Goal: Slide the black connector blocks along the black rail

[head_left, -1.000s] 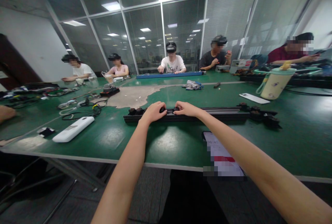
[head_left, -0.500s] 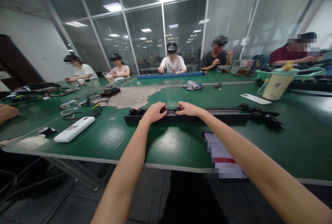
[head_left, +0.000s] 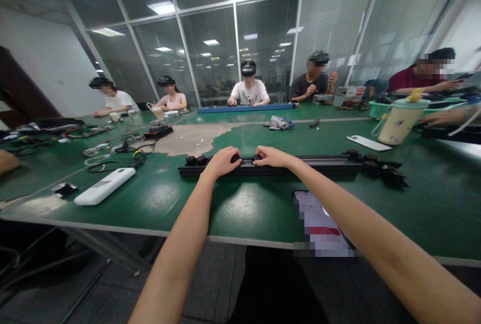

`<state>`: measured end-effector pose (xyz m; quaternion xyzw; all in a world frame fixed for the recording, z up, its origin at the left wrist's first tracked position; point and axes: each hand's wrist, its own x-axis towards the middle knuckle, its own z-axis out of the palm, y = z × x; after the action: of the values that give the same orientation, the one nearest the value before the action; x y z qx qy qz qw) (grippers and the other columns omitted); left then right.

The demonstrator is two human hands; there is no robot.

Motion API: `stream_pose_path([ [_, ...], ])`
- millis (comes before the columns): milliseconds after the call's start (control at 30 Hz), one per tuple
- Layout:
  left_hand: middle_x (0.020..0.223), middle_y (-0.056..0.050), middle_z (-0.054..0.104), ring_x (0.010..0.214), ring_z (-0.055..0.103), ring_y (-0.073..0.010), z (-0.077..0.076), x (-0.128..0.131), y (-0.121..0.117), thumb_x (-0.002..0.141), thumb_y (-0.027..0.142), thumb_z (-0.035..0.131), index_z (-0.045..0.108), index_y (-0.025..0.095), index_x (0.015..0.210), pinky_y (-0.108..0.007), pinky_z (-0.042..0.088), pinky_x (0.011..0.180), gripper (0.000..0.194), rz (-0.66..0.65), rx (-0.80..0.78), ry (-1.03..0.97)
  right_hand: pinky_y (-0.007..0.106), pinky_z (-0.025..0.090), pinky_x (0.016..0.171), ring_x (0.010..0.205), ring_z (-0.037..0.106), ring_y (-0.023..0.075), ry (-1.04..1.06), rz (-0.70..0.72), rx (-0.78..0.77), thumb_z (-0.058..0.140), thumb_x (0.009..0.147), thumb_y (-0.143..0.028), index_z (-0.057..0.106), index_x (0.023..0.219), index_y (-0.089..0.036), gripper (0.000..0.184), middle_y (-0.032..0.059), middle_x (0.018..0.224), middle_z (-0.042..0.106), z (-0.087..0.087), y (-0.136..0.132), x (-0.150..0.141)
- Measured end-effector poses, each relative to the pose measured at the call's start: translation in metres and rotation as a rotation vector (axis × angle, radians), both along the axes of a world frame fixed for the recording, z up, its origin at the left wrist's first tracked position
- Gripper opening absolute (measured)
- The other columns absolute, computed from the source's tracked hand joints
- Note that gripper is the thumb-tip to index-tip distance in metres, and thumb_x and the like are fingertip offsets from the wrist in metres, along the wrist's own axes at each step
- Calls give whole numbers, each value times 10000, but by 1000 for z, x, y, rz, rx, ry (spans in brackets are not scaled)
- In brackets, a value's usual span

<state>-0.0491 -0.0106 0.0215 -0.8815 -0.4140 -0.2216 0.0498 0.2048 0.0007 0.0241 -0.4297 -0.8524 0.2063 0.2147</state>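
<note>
A long black rail (head_left: 319, 168) with a channel along its top lies crosswise on the green table. My left hand (head_left: 224, 162) is closed around a small black knob-like part (head_left: 235, 158) on the rail. A short way to the right, my right hand (head_left: 272, 157) pinches another small black part (head_left: 257, 158) in the channel. Both parts are largely covered by my fingers. More dark knob-like pieces (head_left: 195, 160) sit at the rail's left end. Several loose black pieces (head_left: 376, 168) lie at and beyond its right end.
Close to my right forearm is a phone (head_left: 319, 219) near the table edge. A white phone (head_left: 368, 142) and a cream tumbler (head_left: 402, 122) stand farther right. On the left are a white power bank (head_left: 105, 187) and cables (head_left: 139, 156). Co-workers sit across the table.
My hands stay at the same spot on the rail, with hardly any finger movement. Another person's hand has come into view at the right, beside the tumbler.
</note>
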Motion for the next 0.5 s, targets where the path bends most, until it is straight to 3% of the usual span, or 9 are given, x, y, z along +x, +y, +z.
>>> stream_pose_path([
  [500,963,-73,670,910,654,-251,0,0,0,926,274,594,658,208,978,-370,528,843,106,1,2,3,271,371,691,784,532,172,-57,12,22,716,813,-395,561,930,-209,269,1,859,606,3,4,2],
])
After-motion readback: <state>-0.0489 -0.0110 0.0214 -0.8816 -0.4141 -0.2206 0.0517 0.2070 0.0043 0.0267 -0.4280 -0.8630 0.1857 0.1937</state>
